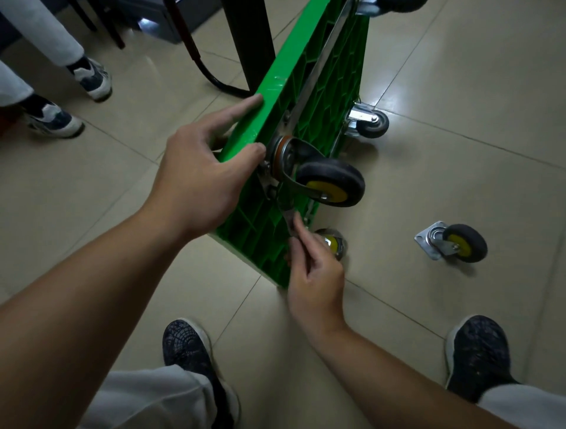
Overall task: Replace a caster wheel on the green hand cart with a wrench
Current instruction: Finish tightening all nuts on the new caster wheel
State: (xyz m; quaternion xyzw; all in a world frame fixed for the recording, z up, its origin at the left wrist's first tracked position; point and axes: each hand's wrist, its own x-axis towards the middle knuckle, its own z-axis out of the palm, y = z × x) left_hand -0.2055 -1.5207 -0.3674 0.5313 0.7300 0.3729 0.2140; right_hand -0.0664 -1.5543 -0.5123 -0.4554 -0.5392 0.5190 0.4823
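One green cart [269, 92], five caster wheels [330, 182] [372, 122] [465, 243] [332, 243] [395, 3], one wrench [288, 219].

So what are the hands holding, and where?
The right hand pinches the wrench by its handle; the left hand grips the green cart by its upper edge.

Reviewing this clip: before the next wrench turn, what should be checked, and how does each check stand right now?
1. Cart steadied: left hand holds its upper edge. Ok.
2. Wrench held: right hand grips its handle. Ok.
3. Wrench seated on a bolt of the mounted caster: its head is blurred and partly hidden. Cannot tell.
4. Loose caster out of the way: lies apart from the cart, to the right. Ok.
5. Bystander's shoes clear of the cart: apart, on its far side. Ok.
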